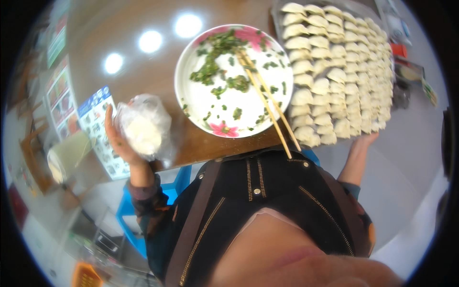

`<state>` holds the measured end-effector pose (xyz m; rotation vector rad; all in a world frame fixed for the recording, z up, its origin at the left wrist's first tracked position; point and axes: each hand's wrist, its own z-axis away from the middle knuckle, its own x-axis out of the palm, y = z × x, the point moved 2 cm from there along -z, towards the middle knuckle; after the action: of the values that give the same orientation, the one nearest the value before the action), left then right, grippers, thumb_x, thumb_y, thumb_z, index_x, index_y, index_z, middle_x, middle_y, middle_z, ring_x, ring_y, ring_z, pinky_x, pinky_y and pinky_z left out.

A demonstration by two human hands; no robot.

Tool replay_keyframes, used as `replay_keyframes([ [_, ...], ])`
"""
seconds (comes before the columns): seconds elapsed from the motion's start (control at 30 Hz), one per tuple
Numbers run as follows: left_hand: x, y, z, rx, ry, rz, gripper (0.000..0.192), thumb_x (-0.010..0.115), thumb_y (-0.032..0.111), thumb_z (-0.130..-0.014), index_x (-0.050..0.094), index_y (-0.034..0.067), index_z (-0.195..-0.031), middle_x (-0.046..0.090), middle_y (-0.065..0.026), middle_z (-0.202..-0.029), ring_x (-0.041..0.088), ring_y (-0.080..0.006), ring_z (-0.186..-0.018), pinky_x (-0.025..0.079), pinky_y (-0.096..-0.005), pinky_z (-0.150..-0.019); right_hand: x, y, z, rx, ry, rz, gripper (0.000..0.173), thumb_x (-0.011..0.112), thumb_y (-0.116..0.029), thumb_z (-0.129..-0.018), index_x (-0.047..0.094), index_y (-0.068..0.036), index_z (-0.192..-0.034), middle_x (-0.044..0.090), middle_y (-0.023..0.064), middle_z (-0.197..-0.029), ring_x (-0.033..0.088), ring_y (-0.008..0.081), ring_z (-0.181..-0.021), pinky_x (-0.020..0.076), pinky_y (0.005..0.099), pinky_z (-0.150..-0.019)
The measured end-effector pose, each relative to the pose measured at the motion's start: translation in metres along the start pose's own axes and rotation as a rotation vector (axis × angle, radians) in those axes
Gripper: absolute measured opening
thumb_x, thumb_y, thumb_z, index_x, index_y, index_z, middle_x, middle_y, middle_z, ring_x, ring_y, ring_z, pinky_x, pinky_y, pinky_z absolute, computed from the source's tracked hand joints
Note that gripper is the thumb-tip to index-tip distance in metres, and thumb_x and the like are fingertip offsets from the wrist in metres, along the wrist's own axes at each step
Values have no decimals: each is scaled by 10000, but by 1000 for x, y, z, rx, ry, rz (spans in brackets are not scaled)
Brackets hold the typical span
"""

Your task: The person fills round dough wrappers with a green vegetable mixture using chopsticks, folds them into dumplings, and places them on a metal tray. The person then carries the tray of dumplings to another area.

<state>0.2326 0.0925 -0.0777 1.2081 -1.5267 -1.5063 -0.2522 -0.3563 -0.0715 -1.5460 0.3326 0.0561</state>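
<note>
My left hand (122, 141) is at the left side of the table, its palm against a clear plastic bag (143, 125) with pale dough in it; whether the fingers grip the bag cannot be told. Right of the bag stands a large white bowl (211, 107) with pink flowers, holding scraps of chopped green filling (238, 83). A pair of wooden chopsticks (265, 100) leans across its rim towards me. Rows of folded dumplings (337, 75) fill a tray at the right. My right hand (367, 138) is at the tray's near right edge, its fingers mostly hidden beneath.
The wooden table (157, 75) reflects several lights. Printed picture sheets (104, 132) lie along its left side. Below the table edge is a blue plastic stool (131, 215), with an orange basket (86, 275) at the lower left. A red object (398, 50) lies beyond the tray.
</note>
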Motion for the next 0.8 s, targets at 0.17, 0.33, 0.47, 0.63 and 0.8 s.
replay_keyframes([
  [0.17,15,12,-2,-108,-57,270,698,259,552,-985,368,-10,-1384,508,-233,-1286,536,-350,-1167,453,-461,-1005,-13,7,-15,269,-15,-523,435,364,-251,-983,462,-1,-1325,545,137,-1287,557,291,-1149,476,435,-967],
  [0.33,9,8,-7,-171,-57,-40,554,285,407,-1014,402,-7,-1363,519,-191,-1279,533,-317,-1164,468,-434,-992,-25,19,-15,500,-604,-1049,539,361,-422,-966,466,-22,-1313,550,138,-1283,539,290,-1177,453,428,-976],
  [0.47,-2,3,-18,-222,-125,24,504,310,364,-1019,440,-4,-1338,518,-164,-1275,532,-273,-1155,452,-377,-991,-41,31,6,682,-317,-931,773,314,-606,-932,299,3,-1407,401,164,-1378,395,333,-1258,260,476,-1101],
  [0.63,-20,24,-72,-378,-244,-129,566,302,421,-1028,523,-48,-1255,593,-174,-1186,537,-252,-1148,405,-378,-1014,-58,17,39,757,-190,-683,640,438,-476,-938,381,42,-1310,461,214,-1307,474,356,-1186,396,505,-1019],
  [0.8,37,86,-138,-104,-238,-362,603,335,451,-1019,555,-63,-1247,605,-197,-1219,550,-278,-1164,382,-382,-1026,-60,7,48,681,-413,-751,327,528,-144,-889,516,29,-1166,584,191,-1144,567,337,-1074,453,481,-970],
])
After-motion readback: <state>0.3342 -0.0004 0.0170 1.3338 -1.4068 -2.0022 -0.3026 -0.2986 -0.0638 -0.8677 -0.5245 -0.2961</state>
